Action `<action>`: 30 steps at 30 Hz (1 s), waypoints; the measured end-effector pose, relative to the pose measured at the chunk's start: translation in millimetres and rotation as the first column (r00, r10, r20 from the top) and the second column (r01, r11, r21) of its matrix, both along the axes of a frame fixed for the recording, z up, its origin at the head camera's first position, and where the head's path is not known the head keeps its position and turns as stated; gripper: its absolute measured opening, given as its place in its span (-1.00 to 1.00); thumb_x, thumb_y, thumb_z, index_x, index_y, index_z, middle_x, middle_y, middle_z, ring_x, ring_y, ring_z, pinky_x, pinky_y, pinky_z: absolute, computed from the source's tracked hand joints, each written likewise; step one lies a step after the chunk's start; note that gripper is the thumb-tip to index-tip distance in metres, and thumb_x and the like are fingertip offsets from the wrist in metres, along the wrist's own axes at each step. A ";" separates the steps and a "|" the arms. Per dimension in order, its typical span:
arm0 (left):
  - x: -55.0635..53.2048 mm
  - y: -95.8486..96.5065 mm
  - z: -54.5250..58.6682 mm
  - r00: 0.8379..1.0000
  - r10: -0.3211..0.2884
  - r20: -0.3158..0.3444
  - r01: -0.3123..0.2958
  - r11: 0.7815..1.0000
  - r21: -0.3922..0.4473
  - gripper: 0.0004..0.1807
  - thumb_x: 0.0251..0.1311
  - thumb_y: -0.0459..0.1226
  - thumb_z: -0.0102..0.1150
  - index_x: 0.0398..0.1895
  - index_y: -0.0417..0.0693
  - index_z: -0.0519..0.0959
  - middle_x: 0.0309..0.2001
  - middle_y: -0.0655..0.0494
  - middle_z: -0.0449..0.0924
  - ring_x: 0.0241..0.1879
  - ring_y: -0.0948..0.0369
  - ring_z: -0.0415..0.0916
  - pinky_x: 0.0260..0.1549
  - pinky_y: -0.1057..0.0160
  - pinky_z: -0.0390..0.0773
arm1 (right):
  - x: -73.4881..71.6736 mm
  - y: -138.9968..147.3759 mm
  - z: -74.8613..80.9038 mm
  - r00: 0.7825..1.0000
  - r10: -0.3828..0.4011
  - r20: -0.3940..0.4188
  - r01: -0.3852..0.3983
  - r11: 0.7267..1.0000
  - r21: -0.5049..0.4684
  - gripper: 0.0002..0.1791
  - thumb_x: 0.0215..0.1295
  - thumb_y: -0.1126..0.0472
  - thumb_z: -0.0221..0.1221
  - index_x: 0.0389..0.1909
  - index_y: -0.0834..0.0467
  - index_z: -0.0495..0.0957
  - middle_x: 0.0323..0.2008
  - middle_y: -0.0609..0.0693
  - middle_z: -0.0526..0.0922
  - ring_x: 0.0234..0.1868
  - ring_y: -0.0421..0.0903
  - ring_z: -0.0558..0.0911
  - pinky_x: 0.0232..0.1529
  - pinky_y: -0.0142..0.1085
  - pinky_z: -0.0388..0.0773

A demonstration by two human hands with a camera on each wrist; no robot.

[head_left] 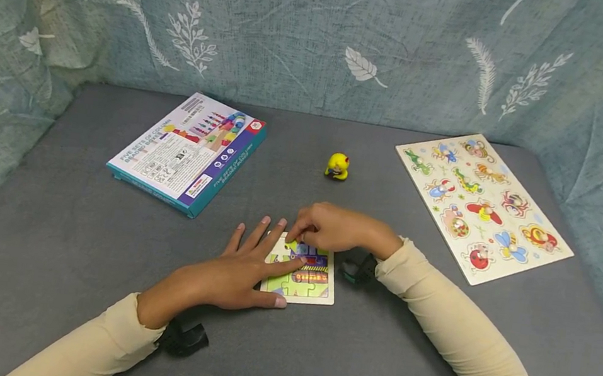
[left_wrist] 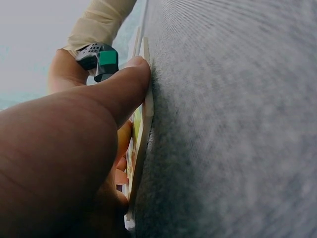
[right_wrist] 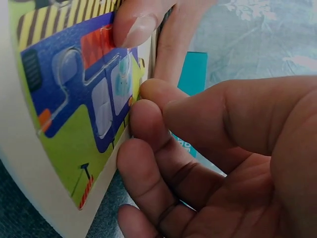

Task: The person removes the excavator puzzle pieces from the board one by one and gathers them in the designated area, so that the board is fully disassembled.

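Observation:
A small wooden jigsaw puzzle lies on the grey table, with a blue vehicle, a striped band and green ground in its picture. A bare pale patch shows at its far left corner. My left hand rests spread over its left side, index finger across the picture and thumb at the near edge. At the far edge, my right hand touches the puzzle with its index fingertip, the other fingers curled. In the right wrist view, the right hand's fingers bunch beside the board; whether they pinch a piece is hidden.
A boxed beads set lies at the back left. A yellow toy figure stands at the back middle. To the right lies a wooden peg board with insects and other animals. A patterned curtain hangs behind the table.

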State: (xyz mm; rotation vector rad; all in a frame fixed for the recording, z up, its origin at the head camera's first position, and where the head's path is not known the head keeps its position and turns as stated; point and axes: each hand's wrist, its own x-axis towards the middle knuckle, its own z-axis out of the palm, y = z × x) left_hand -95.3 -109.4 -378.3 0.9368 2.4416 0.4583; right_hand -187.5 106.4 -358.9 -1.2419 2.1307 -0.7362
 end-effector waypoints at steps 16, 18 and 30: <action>-0.4 -0.8 -1.4 1.000 -0.002 -0.013 0.003 1.000 0.014 -0.26 0.30 0.24 -0.01 0.51 0.33 0.13 0.53 -0.10 -0.57 0.44 -0.08 -0.73 0.23 -0.29 -0.59 | 1.0 -2.9 0.6 1.000 0.006 -0.022 -0.006 1.000 0.007 -0.70 0.33 0.42 0.03 -0.07 0.23 0.69 -0.24 -0.04 0.62 -0.39 -0.24 0.44 -0.30 -0.40 0.42; -0.5 -1.1 -1.2 1.000 -0.006 -0.013 0.007 1.000 0.018 -0.26 0.30 0.23 -0.01 0.51 0.33 0.13 0.53 -0.10 -0.57 0.43 -0.08 -0.74 0.23 -0.28 -0.59 | 0.9 -2.3 -0.5 1.000 0.004 -0.026 -0.004 1.000 -0.002 -0.69 0.31 0.44 0.03 -0.07 0.23 0.69 -0.25 -0.04 0.61 -0.39 -0.23 0.44 -0.30 -0.39 0.42; -0.2 0.3 -1.7 1.000 0.002 -0.011 -0.002 1.000 0.010 -0.27 0.29 0.23 0.01 0.50 0.35 0.15 0.53 -0.11 -0.55 0.44 -0.08 -0.73 0.23 -0.29 -0.58 | 2.4 2.3 0.5 1.000 -0.012 0.002 0.012 1.000 -0.021 -0.67 0.30 0.42 0.01 -0.05 0.18 0.67 -0.17 -0.02 0.54 -0.27 -0.18 0.48 -0.19 -0.32 0.45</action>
